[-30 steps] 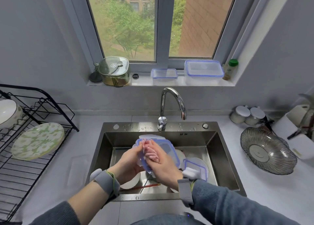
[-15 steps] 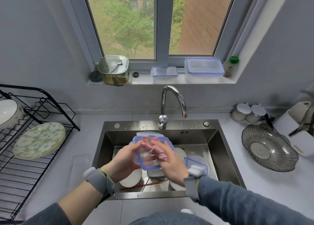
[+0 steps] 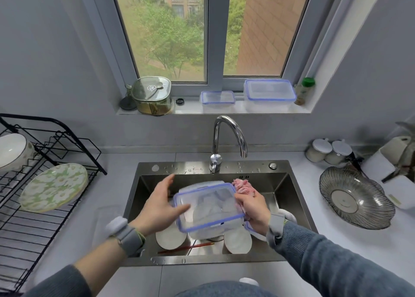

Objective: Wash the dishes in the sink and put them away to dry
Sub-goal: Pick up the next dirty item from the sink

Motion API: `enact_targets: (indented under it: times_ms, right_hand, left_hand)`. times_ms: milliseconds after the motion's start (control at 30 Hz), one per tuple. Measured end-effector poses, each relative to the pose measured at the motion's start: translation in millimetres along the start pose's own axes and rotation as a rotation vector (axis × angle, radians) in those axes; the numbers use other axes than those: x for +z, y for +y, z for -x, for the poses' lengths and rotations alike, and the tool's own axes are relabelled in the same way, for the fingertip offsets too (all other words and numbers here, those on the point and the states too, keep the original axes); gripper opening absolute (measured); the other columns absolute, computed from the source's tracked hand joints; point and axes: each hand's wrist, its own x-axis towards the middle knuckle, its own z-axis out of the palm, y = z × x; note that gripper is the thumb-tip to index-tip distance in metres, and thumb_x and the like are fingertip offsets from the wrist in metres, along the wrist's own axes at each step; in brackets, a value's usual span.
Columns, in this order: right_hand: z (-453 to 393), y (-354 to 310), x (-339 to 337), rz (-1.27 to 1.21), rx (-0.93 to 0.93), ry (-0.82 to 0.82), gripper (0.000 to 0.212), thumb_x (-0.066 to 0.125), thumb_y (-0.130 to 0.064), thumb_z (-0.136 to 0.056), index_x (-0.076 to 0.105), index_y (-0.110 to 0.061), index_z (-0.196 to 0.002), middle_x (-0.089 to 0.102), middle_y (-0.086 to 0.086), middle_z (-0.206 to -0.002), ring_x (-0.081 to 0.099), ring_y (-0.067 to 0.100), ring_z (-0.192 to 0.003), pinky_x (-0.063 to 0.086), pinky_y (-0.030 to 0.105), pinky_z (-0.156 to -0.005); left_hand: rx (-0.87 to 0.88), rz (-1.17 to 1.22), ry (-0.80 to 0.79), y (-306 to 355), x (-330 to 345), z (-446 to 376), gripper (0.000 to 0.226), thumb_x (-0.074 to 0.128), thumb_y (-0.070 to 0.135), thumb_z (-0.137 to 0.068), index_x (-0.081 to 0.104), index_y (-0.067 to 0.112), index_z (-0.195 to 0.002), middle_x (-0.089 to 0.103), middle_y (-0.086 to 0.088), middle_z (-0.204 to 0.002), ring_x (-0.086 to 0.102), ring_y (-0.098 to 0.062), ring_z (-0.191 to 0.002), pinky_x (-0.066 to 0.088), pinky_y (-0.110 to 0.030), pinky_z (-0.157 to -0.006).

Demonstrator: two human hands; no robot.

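Observation:
Over the steel sink (image 3: 289, 184) I hold a clear plastic lid with a blue rim (image 3: 208, 207), lying nearly flat. My left hand (image 3: 157, 204) grips its left edge, thumb on top and forefinger stretched toward the sink's back wall. My right hand (image 3: 252, 207) holds a pink cloth (image 3: 243, 186) against the lid's right edge. Below the lid lie two white plates (image 3: 170, 238) (image 3: 238, 241), red chopsticks (image 3: 186, 247) and another blue-rimmed piece (image 3: 248, 226), mostly hidden.
A black drying rack (image 3: 45, 139) on the left counter holds a green floral plate (image 3: 54, 187) and a white bowl (image 3: 11, 150). The faucet (image 3: 229, 135) arches over the sink's back. A ribbed glass bowl (image 3: 354, 198) and two jars (image 3: 327, 150) stand on the right.
The lid has tipped from upright to nearly flat and shifted right. My right hand with the cloth moved from the lid's face to its right edge; my left hand opened wider along the left edge.

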Motion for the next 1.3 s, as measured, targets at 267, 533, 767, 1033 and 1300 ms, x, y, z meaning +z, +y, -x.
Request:
enact_targets:
  times_ms: [267, 533, 767, 1033, 1300]
  right_hand:
    - [10.8, -25.0, 24.7, 0.054, -0.039, -0.143, 0.017, 0.062, 0.010, -0.082, 0.070, -0.005, -0.081, 0.058, 0.005, -0.064, 0.053, 0.018, -0.056, 0.042, 0.023, -0.049]
    - [9.6, -35.7, 30.4, 0.104, -0.160, -0.172, 0.012, 0.065, -0.030, -0.099, 0.067, -0.022, -0.092, 0.067, -0.005, -0.072, 0.060, 0.008, -0.058, 0.045, 0.023, -0.054]
    - [58.8, -9.8, 52.6, 0.701, -0.581, -0.385, 0.046, 0.053, -0.036, -0.098, 0.052, -0.035, -0.144, 0.058, -0.010, -0.143, 0.054, 0.012, -0.128, 0.042, 0.030, -0.110]
    - [67.6, -26.3, 48.6, 0.918, -0.610, -0.505, 0.034, 0.048, -0.048, -0.093, 0.059, -0.026, -0.116, 0.063, 0.003, -0.121, 0.058, 0.023, -0.112, 0.047, 0.040, -0.099]
    - [69.9, -36.3, 56.9, 0.880, -0.591, -0.524, 0.027, 0.056, -0.040, -0.098, 0.061, -0.026, -0.121, 0.065, -0.001, -0.124, 0.062, 0.021, -0.112, 0.049, 0.040, -0.100]
  left_hand:
    - [0.174, -0.364, -0.339, 22.8, 42.8, -2.4, 0.142, 0.079, 0.085, -0.051, -0.007, 0.049, -0.158, 0.011, 0.014, -0.166, 0.022, -0.015, -0.150, 0.020, -0.034, -0.124]
    - [-0.393, 0.896, -0.581, 25.7, 62.4, -5.4, 0.086, 0.079, 0.062, -0.059, 0.064, 0.023, -0.134, 0.060, -0.014, -0.137, 0.066, -0.035, -0.109, 0.050, -0.047, -0.094]
    - [-0.433, 1.393, -0.437, 44.2, 56.0, -14.0, 0.072, 0.063, 0.065, -0.085, 0.059, 0.006, -0.126, 0.059, -0.019, -0.114, 0.054, -0.034, -0.119, 0.032, -0.045, -0.119]
    - [-0.412, 1.401, -0.497, 37.7, 42.5, -11.1, 0.077, 0.048, 0.069, -0.091, 0.066, -0.001, -0.117, 0.065, -0.023, -0.108, 0.066, -0.036, -0.100, 0.049, -0.047, -0.099]
    - [-0.410, 1.406, -0.446, 42.8, 33.4, -15.1, 0.078, 0.054, 0.070, -0.089, 0.061, 0.002, -0.127, 0.063, -0.021, -0.110, 0.064, -0.034, -0.102, 0.048, -0.047, -0.101]
